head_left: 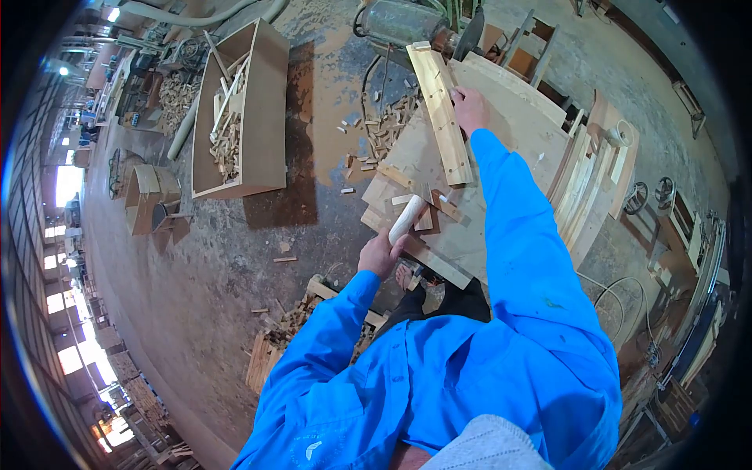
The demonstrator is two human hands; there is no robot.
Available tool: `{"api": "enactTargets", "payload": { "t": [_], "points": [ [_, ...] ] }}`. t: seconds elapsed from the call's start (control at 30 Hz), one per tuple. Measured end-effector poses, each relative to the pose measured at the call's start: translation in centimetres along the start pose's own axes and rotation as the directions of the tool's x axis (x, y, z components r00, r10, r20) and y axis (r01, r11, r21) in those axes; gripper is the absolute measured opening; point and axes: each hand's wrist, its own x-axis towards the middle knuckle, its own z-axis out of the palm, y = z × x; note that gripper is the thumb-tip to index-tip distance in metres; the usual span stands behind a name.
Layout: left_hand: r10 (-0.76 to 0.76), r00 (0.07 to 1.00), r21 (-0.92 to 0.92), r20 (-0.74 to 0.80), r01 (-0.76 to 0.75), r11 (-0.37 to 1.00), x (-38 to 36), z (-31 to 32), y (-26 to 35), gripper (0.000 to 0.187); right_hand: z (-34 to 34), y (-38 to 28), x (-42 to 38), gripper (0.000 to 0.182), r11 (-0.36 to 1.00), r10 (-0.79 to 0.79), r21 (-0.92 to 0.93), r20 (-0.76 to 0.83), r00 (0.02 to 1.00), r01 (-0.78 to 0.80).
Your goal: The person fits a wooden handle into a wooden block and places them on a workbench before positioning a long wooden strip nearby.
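Observation:
My left hand [380,254] is closed around the pale, thick wooden handle of what looks like a hammer [407,218]. Its darker head end lies over small wood pieces [446,205] at the near left of the worktable [501,157]. Farther away, a long light wooden board [443,125] with a row of dark spots, nails or holes, lies on the tabletop. At the board's right edge is my right hand [470,110], its fingers curled and gripping that edge. The fingertips show only in part.
A machine with a dark disc [471,35] stands beyond the table. Wood offcuts [392,129] litter the floor to its left. A large box [262,110] holds wood scraps. Curved strips [591,176] lie along the right side, and a scrap pile [294,321] sits near my left arm.

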Motion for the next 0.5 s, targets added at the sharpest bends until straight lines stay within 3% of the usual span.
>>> {"api": "enactTargets", "payload": {
  "t": [0.3,0.5],
  "points": [
    [-0.006,0.998,-0.07,0.055,0.01,0.998,0.3,-0.05,-0.17,0.055,-0.07,-0.45,0.25,0.024,1.0,-0.002,0.008,-0.012,1.0,0.003],
    [0.011,0.999,-0.014,0.035,-0.01,1.0,0.88,0.14,0.11,0.056,-0.35,-0.21,0.88,0.025,0.999,-0.034,0.024,-0.033,0.999,0.034]
  ]
}}
